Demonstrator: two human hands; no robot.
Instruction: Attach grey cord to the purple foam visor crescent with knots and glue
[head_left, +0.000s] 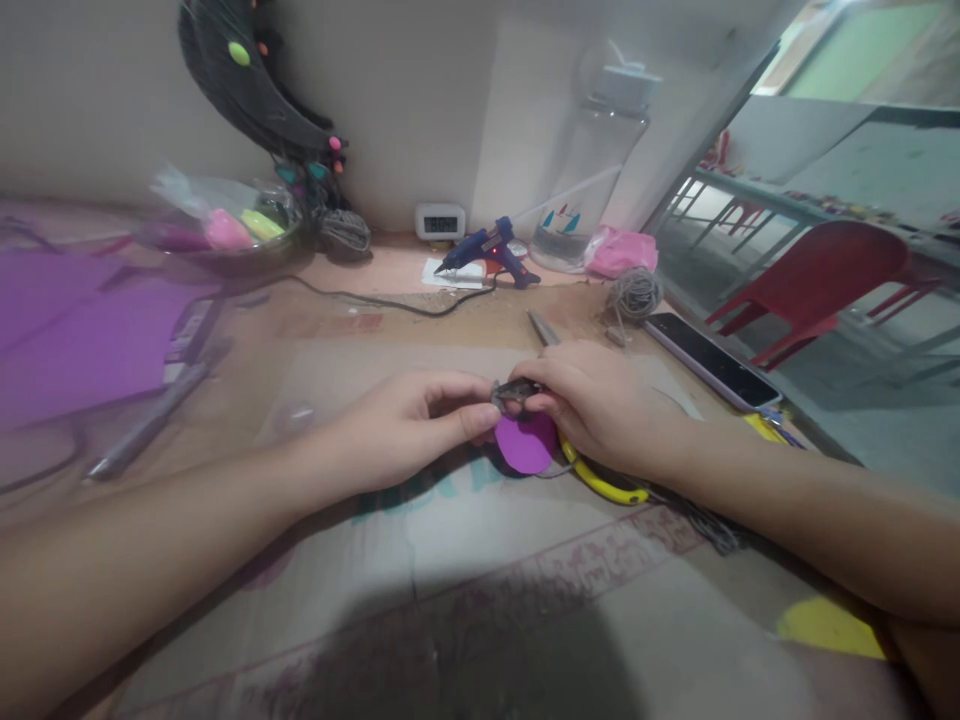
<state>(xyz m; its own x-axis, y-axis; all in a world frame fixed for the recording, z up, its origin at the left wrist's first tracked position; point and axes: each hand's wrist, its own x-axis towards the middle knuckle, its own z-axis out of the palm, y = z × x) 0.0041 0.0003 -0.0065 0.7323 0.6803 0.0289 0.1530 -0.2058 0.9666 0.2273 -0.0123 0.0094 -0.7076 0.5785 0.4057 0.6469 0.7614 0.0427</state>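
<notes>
Near the middle of the table, my left hand (442, 410) and my right hand (589, 400) meet, fingertips pinched on a small dark grey bundle (516, 391). It looks like yarn, but blur and fingers hide its exact kind. Just below it is a purple paper disc (526, 445); whether it hangs from the bundle or lies on the table I cannot tell. Scissors with a yellow handle (606, 487) lie under my right hand, their blade tip showing beyond it. Grey yarn strands (716, 530) lie beneath my right forearm.
A blue glue gun (487, 250) with its cord stands at the back near a small clock (440, 222) and a clear bottle (592, 170). A grey yarn ball (635, 293) and a phone (712, 360) lie right. Purple sheets (82, 330) and a bowl (225, 258) are left.
</notes>
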